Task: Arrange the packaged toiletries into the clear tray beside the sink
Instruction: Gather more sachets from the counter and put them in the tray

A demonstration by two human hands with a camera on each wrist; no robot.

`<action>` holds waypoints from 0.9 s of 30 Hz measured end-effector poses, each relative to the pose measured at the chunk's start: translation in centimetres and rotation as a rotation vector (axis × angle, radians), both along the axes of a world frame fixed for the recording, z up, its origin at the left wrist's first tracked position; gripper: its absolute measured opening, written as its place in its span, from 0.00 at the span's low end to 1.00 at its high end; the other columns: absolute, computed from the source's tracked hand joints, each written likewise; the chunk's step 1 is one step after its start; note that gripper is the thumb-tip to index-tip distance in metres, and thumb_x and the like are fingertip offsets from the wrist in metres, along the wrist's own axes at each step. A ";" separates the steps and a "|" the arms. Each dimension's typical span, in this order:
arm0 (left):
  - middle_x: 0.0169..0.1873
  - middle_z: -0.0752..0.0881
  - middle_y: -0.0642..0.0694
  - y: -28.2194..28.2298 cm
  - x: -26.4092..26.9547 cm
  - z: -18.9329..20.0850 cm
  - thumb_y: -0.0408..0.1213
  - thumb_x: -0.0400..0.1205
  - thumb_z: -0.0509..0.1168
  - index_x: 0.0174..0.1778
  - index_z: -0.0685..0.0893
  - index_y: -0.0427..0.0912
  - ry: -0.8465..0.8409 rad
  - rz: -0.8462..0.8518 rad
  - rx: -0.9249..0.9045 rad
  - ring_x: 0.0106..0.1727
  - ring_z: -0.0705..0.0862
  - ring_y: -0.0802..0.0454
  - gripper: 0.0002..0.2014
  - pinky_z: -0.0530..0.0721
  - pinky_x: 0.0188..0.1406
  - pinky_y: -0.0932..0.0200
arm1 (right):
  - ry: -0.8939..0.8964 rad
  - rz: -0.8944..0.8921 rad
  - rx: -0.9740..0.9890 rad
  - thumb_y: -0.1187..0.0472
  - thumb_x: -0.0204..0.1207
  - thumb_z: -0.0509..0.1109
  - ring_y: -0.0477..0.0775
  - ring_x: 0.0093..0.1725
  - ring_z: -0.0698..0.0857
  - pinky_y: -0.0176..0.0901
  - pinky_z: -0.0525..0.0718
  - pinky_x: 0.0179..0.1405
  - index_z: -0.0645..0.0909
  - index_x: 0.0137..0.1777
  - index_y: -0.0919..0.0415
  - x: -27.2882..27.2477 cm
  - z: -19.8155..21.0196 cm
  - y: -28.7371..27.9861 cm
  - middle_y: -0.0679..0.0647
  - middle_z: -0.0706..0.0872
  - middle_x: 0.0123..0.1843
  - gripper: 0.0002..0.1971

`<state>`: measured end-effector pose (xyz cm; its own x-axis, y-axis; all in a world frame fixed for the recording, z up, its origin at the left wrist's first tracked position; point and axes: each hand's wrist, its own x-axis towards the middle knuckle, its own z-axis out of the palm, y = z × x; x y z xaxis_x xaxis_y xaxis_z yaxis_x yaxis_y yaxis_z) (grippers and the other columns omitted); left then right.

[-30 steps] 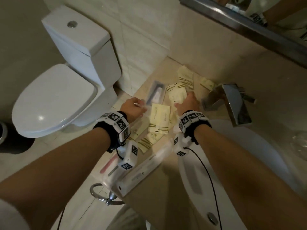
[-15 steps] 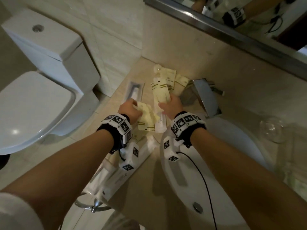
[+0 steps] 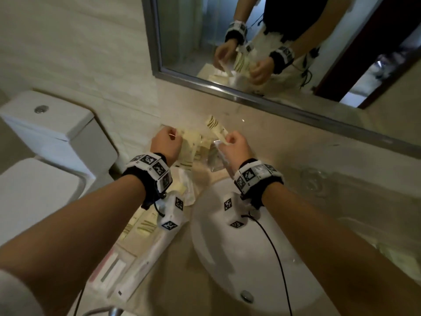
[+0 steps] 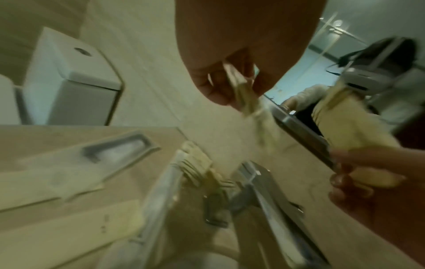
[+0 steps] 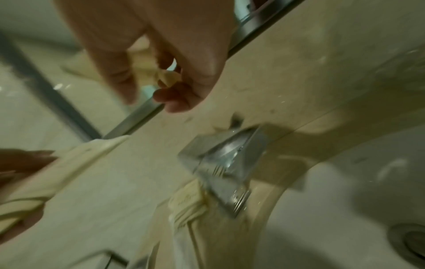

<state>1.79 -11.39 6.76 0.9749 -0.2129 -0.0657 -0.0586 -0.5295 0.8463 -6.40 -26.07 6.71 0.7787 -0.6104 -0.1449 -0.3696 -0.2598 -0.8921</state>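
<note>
Both hands are raised above the counter behind the sink. My left hand [image 3: 166,144] grips a bunch of cream toiletry packets [image 3: 190,142], pinched between its fingers [image 4: 218,91] in the left wrist view. My right hand [image 3: 234,144] pinches one striped cream packet [image 3: 215,127] by its lower end, fingers [image 5: 174,94] curled round it. More cream packets [image 3: 186,161] lie on the counter under the hands. The clear tray [image 4: 119,151] sits on the counter near the wall and holds something pale; the head view does not show it.
The chrome faucet [image 3: 217,156] stands just below my right hand. White basin [image 3: 227,258] in front, a glass [image 3: 314,181] to its right. Long white boxed items [image 3: 145,258] lie at the counter's near left edge. Toilet [image 3: 50,133] to the left, mirror [image 3: 273,53] above.
Both hands have risen off the counter with packets in them. The right hand's packet now stands up toward the wall. The head view has tilted up to the mirror.
</note>
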 end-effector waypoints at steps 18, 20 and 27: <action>0.55 0.87 0.37 -19.9 -16.5 3.9 0.34 0.83 0.58 0.58 0.85 0.39 -0.109 -0.553 0.044 0.57 0.84 0.38 0.13 0.80 0.56 0.51 | -0.187 -0.263 0.269 0.82 0.74 0.61 0.61 0.49 0.85 0.47 0.87 0.34 0.70 0.38 0.55 -23.1 3.5 -16.5 0.59 0.80 0.52 0.18; 0.56 0.86 0.37 -21.8 -18.5 3.6 0.39 0.84 0.60 0.60 0.84 0.38 -0.119 -0.603 0.073 0.59 0.83 0.39 0.14 0.79 0.58 0.51 | -0.137 -0.319 0.248 0.83 0.70 0.61 0.61 0.52 0.84 0.37 0.84 0.25 0.71 0.43 0.52 -25.4 3.4 -17.7 0.61 0.78 0.58 0.21; 0.43 0.86 0.40 -26.9 -23.9 1.4 0.41 0.81 0.65 0.52 0.87 0.36 -0.025 -0.838 0.034 0.45 0.82 0.45 0.13 0.80 0.46 0.55 | -0.145 -0.412 0.347 0.83 0.69 0.61 0.52 0.44 0.83 0.40 0.85 0.32 0.71 0.68 0.57 -31.8 1.7 -20.5 0.56 0.79 0.52 0.31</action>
<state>-22.09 -38.27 8.16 0.4962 -0.8657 -0.0662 -0.4624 -0.3280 0.8238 -38.17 -46.54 8.40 0.5129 -0.8042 -0.3003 -0.2454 0.1979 -0.9490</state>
